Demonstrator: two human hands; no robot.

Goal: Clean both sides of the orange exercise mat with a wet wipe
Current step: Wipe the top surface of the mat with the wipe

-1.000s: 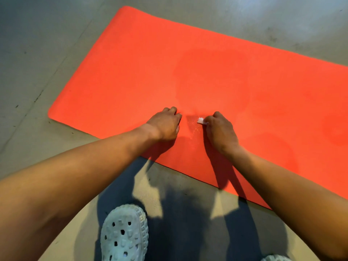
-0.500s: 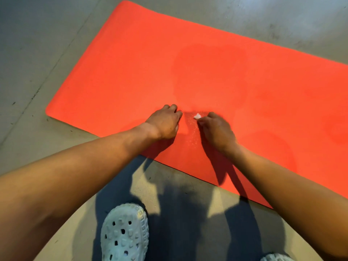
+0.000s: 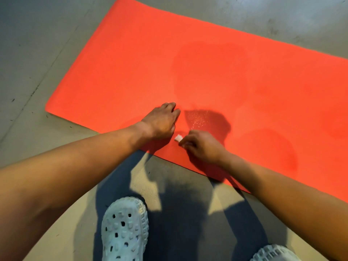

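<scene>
Our right hand [image 3: 202, 147] pinches the balled wipe [image 3: 178, 137] in curled fingers, close to the near edge of the mat [image 3: 131, 72]. Our left hand [image 3: 162, 121] presses flat, fingers straight, just beside it. The speckled patch [image 3: 198, 118] lies just beyond the wipe; the mat's long axis runs off rightward.

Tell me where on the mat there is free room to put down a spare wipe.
The orange exercise mat lies bare from its left end up to the left hand, and across its far half. The near edge is crowded: the left hand presses the mat, the right hand pinches the wet wipe beside it, pale specks lie just beyond.
</scene>
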